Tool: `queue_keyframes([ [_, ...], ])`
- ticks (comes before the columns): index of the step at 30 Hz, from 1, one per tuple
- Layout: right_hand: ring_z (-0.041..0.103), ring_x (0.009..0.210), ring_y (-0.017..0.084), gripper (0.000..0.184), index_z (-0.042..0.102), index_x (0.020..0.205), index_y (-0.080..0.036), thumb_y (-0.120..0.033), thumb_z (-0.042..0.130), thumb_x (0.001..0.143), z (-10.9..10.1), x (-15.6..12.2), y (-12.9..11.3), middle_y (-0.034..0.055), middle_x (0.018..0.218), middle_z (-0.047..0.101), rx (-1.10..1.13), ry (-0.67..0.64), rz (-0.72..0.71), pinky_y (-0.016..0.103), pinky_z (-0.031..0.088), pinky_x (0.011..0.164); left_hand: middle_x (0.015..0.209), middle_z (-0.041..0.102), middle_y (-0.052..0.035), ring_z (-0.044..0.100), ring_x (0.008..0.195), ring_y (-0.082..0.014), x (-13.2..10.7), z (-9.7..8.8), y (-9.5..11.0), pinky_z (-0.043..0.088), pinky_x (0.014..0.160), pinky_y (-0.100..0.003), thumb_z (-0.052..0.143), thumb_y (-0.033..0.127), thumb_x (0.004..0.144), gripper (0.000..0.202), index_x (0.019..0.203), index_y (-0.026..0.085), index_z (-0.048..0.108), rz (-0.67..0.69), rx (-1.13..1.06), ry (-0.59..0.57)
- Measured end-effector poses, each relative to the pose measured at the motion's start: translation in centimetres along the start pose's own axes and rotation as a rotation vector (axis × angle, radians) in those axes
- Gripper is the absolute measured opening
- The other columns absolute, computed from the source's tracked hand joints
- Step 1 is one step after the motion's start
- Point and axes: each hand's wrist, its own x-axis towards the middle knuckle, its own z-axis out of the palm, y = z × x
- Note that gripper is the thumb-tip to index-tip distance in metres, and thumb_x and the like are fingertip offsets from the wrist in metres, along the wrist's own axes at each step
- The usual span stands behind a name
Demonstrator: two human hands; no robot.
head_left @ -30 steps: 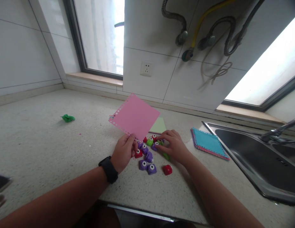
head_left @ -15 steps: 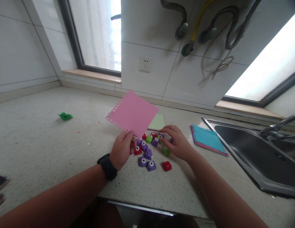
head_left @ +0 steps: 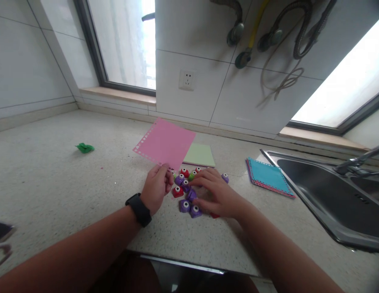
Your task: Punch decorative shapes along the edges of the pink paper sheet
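Note:
My left hand (head_left: 157, 187), with a black watch on its wrist, pinches a pink paper square (head_left: 165, 143) by its near corner and holds it above the counter; small holes are punched along the paper's left edge. Just right of it lies a cluster of several small craft punches (head_left: 186, 191) in purple, red and green. My right hand (head_left: 218, 194) rests over the right side of that cluster, fingers spread and lying on the punches, covering a red one.
A light green sheet (head_left: 200, 155) lies behind the punches. A stack of blue and pink papers (head_left: 267, 176) sits beside the steel sink (head_left: 332, 195) at right. A crumpled green scrap (head_left: 84, 147) lies far left. A wall socket (head_left: 187, 79) and hoses hang on the tiled wall.
My right hand slid left and nearer, onto the punches, now covering the red one at the front. The pink paper tilted flatter and lower, uncovering the green sheet behind.

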Motion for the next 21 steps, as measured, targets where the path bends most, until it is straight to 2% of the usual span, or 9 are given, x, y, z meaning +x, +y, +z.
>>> queue_keyframes([
  [3, 0.054, 0.105, 0.028, 0.061, 0.065, 0.118, -0.025, -0.063, 0.076, 0.072, -0.01, -0.04, -0.72, 0.0072, 0.114, 0.064, 0.034, -0.051, -0.052, 0.044, 0.038, 0.095, 0.051, 0.054, 0.0054, 0.038, 0.035, -0.0043, 0.07, 0.04, -0.06, 0.024, 0.035, -0.016, 0.058, 0.044, 0.089, 0.035, 0.068, 0.019, 0.047, 0.005, -0.014, -0.007],
  [5, 0.054, 0.103, 0.028, 0.063, 0.066, 0.116, -0.026, -0.066, 0.077, 0.068, 0.02, -0.08, -0.88, 0.0064, 0.111, 0.065, 0.024, -0.076, -0.046, 0.043, 0.038, 0.093, 0.051, 0.054, 0.0053, 0.038, 0.036, -0.0044, 0.10, 0.08, -0.05, 0.024, 0.035, -0.016, 0.060, 0.045, 0.088, 0.034, 0.069, 0.019, 0.048, 0.004, -0.020, -0.008],
  [10, 0.054, 0.104, 0.029, 0.051, 0.065, 0.120, -0.026, -0.058, 0.070, 0.082, 0.38, 0.08, -0.96, 0.0081, 0.112, 0.065, -0.037, -0.058, 0.029, 0.045, 0.038, 0.093, 0.051, 0.054, 0.0055, 0.038, 0.036, -0.0044, 0.12, 0.14, 0.04, 0.024, 0.034, -0.016, 0.060, 0.045, 0.088, 0.034, 0.070, 0.019, 0.047, -0.008, -0.025, -0.011],
  [17, 0.052, 0.113, 0.030, 0.051, 0.055, 0.139, -0.029, -0.052, 0.057, 0.094, 0.52, 0.29, -0.97, 0.0095, 0.129, 0.061, -0.061, -0.034, 0.119, 0.047, 0.037, 0.098, 0.050, 0.052, 0.0064, 0.038, 0.035, -0.0045, -0.04, 0.33, 0.34, 0.024, 0.034, -0.016, 0.058, 0.044, 0.089, 0.033, 0.070, 0.020, 0.046, -0.026, -0.017, -0.007],
  [19, 0.052, 0.114, 0.030, 0.044, 0.055, 0.138, -0.030, -0.047, 0.051, 0.098, 0.54, 0.39, -1.00, 0.0080, 0.133, 0.061, -0.070, -0.046, 0.132, 0.047, 0.037, 0.097, 0.050, 0.052, 0.0062, 0.038, 0.035, -0.0045, -0.06, 0.37, 0.40, 0.024, 0.035, -0.016, 0.058, 0.044, 0.088, 0.034, 0.069, 0.020, 0.046, -0.025, -0.012, -0.007],
  [21, 0.052, 0.110, 0.030, 0.036, 0.060, 0.130, -0.029, -0.044, 0.050, 0.099, 0.64, 0.47, -0.95, 0.0069, 0.127, 0.065, -0.095, -0.041, 0.165, 0.047, 0.037, 0.094, 0.051, 0.053, 0.0059, 0.038, 0.035, -0.0044, -0.07, 0.39, 0.41, 0.023, 0.035, -0.017, 0.058, 0.045, 0.088, 0.034, 0.069, 0.020, 0.046, -0.026, -0.004, -0.006],
])
